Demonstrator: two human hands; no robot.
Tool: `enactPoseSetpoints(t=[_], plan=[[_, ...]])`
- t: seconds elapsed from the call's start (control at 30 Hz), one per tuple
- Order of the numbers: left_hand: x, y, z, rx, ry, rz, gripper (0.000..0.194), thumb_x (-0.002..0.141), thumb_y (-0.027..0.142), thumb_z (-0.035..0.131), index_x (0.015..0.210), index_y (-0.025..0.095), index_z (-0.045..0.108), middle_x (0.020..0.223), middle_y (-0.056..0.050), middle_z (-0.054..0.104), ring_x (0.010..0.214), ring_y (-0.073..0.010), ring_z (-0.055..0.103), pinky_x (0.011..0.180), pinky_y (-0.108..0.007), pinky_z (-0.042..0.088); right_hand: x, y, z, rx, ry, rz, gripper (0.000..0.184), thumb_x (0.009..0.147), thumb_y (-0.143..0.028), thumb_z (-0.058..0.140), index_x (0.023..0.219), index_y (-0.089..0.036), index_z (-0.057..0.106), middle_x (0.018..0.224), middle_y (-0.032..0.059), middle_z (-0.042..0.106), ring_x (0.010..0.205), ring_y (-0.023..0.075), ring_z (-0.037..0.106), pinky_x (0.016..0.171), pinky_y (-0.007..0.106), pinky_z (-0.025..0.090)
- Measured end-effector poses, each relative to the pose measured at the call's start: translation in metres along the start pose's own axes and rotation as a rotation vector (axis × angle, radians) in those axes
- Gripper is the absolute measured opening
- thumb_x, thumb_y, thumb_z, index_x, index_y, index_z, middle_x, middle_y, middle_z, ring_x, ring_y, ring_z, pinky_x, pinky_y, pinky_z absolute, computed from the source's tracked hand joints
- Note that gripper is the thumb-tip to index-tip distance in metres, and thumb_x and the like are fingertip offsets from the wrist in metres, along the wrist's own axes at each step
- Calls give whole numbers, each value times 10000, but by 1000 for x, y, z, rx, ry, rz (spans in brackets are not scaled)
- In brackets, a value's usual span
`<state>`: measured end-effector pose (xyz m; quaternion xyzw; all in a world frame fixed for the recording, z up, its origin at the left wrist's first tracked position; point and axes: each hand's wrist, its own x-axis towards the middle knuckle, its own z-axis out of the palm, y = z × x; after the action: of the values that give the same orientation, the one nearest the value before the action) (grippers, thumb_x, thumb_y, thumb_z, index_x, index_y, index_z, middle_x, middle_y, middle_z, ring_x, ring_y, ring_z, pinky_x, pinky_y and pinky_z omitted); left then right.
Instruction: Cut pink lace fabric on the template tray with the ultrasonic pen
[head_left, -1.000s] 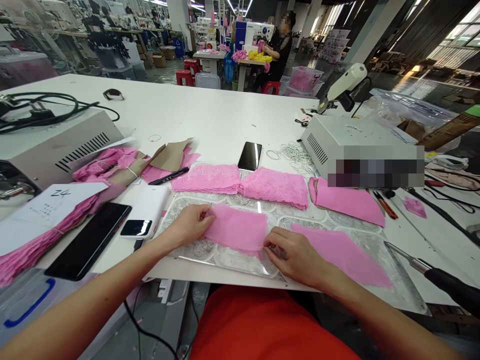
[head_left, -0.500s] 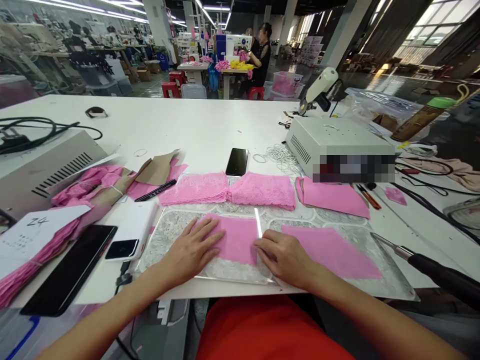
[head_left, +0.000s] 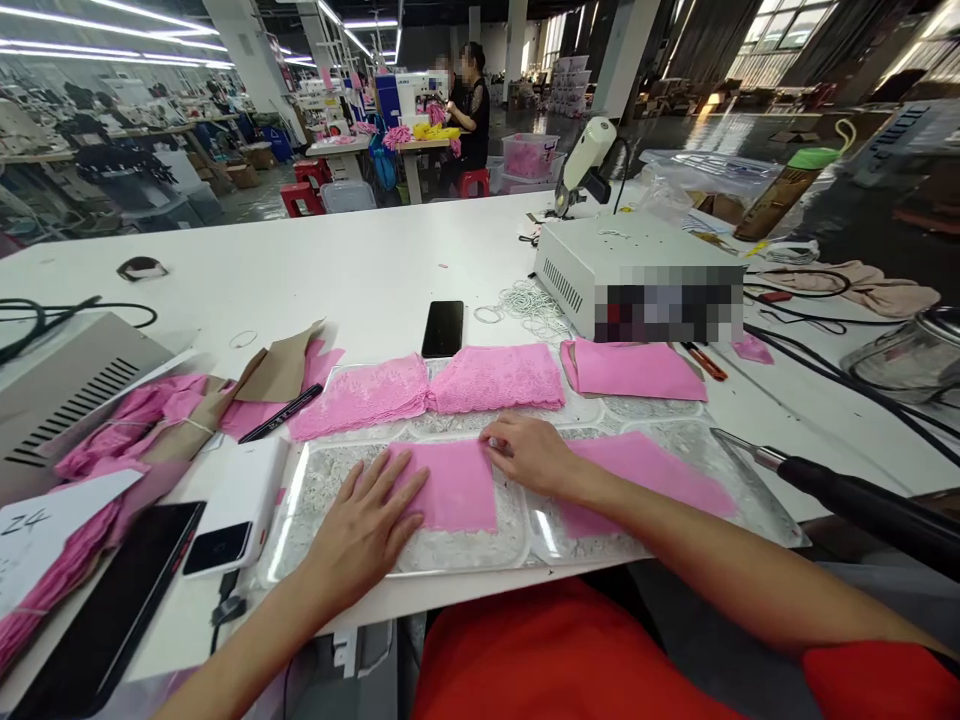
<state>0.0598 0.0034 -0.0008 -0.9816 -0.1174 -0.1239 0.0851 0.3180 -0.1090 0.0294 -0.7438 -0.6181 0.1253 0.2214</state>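
Note:
A pink fabric piece [head_left: 457, 490] lies flat on a clear, grey-mottled template board [head_left: 465, 552] in front of me. My left hand [head_left: 367, 525] rests on its left side, palm down with the fingers spread. At its upper right corner my right hand [head_left: 532, 455] is closed, thumb and fingertips pinched together on the corner. A second pink fabric piece [head_left: 645, 480] lies to the right, partly under my right forearm. Behind them are two stacks of pink lace pieces [head_left: 360, 395] [head_left: 499, 380] and a folded pink piece [head_left: 637, 370].
A soldering-iron-like tool [head_left: 825, 490] points in from the right. Behind the board are a phone [head_left: 442, 328], loose rings [head_left: 525, 305] and a grey box [head_left: 637, 250]. At left lie a marker [head_left: 281, 412], a power bank [head_left: 240, 510], and bundled pink fabric [head_left: 112, 500]. A person [head_left: 472, 115] sits farther back.
My right hand has moved up from the fabric's right edge to its upper right corner. My left hand stays on the fabric's left side. The whole view has shifted and tilted.

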Motion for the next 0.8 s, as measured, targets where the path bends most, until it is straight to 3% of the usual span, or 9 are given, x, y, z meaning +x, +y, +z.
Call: enactPoseSetpoints(t=[0.2,0.3,0.37,0.47,0.6,0.7,0.8], plan=[[11,5,-12,-26,87,56,453,1000,345,390,1428,212,462,1470,-120,466,1384,-300,397,1131,-491,291,-23,18,-30,33,127,23,232,852,-152,587,1056,-192,690,879,39,669,723,127,607,678,257,453],[32,27,-22,-104,102,198,410,993,204,399,1391,170,489,1454,-92,493,1404,-246,372,1194,-460,165,-55,40,-46,125,300,-76,158,878,-169,557,914,-197,709,803,22,662,626,101,573,596,231,455],[50,46,-26,-155,75,280,389,998,183,396,1372,165,505,1458,-72,490,1412,-236,358,1207,-458,110,-79,59,-55,121,385,-92,151,887,-176,557,893,-206,705,806,22,674,669,112,609,602,229,480],[79,73,-20,-216,23,374,398,1024,240,363,1401,176,472,1481,-77,459,1405,-244,371,1201,-493,114,-115,90,-63,-6,521,-32,145,879,-160,570,909,-216,701,859,26,706,783,143,663,693,256,527],[114,92,-5,-253,6,465,422,1031,316,362,1431,204,436,1497,-75,437,1396,-270,384,1193,-536,111,-156,120,-66,-158,697,42,152,880,-165,561,924,-213,698,857,33,703,813,167,676,765,291,549],[138,100,3,-271,-19,532,451,1028,363,367,1450,210,413,1512,-79,414,1406,-286,365,1188,-549,126,-178,128,-66,-162,691,154,163,895,-198,534,926,-210,694,880,43,696,818,170,675,745,286,549],[156,108,7,-275,-55,576,463,1026,387,365,1460,229,400,1526,-78,388,1418,-287,345,1182,-562,144,-191,126,-68,-113,644,340,171,902,-232,516,889,-201,684,833,45,669,678,144,623,616,262,509]])
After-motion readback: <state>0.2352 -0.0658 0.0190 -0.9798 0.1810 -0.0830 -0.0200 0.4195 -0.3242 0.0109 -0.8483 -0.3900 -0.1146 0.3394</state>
